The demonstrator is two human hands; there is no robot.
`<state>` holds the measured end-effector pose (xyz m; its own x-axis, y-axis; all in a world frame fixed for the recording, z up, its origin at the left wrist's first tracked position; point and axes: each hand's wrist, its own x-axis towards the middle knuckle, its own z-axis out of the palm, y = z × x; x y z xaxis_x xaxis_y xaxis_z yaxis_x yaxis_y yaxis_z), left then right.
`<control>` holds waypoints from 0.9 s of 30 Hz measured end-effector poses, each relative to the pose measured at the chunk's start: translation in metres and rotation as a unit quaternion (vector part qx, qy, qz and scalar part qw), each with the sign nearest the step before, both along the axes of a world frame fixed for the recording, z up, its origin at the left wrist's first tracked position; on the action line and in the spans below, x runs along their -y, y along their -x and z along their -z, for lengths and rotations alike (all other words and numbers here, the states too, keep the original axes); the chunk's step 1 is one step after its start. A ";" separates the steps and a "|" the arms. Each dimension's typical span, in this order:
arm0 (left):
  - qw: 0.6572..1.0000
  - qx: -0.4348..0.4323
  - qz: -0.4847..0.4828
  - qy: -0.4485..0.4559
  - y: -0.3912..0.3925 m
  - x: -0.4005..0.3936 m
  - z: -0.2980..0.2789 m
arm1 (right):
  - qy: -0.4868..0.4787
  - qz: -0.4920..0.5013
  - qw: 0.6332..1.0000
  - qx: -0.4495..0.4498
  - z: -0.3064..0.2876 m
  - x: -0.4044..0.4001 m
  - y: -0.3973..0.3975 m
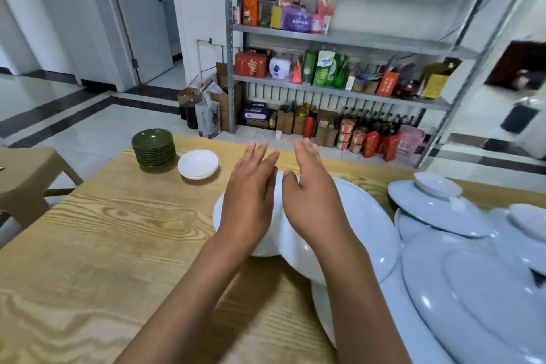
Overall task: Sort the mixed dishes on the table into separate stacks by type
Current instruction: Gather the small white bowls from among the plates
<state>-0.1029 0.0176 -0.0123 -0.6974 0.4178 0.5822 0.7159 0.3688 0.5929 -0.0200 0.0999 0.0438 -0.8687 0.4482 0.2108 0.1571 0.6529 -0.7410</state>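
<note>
Desk (88, 245): saucer stack (153, 146) far left, lone saucer (198, 164) just right of it. Plates (369, 224) centre, hands (283, 201) above them. Plate heap (472, 275) at right, small dishes (437, 185) on top. Shelves (339, 38) behind desk.

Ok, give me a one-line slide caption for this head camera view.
Both open hands, left hand and right hand, hover over white plates; green saucer stack already sorted.

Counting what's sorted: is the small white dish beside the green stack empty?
Empty: the small white dish shows only bare white inside, sitting upright beside the green stack.
</note>
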 end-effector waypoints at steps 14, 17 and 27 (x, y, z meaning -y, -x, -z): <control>0.984 -0.013 0.176 0.017 -0.062 -0.108 -0.050 | 0.008 0.233 0.972 -0.029 -0.007 -0.160 -0.092; 0.974 -0.078 0.188 0.096 -0.061 -0.114 -0.039 | -0.019 0.251 0.967 0.041 0.011 -0.201 -0.082; 0.970 -0.081 0.211 0.095 -0.054 -0.109 -0.035 | -0.115 0.242 0.938 0.218 0.046 -0.254 -0.056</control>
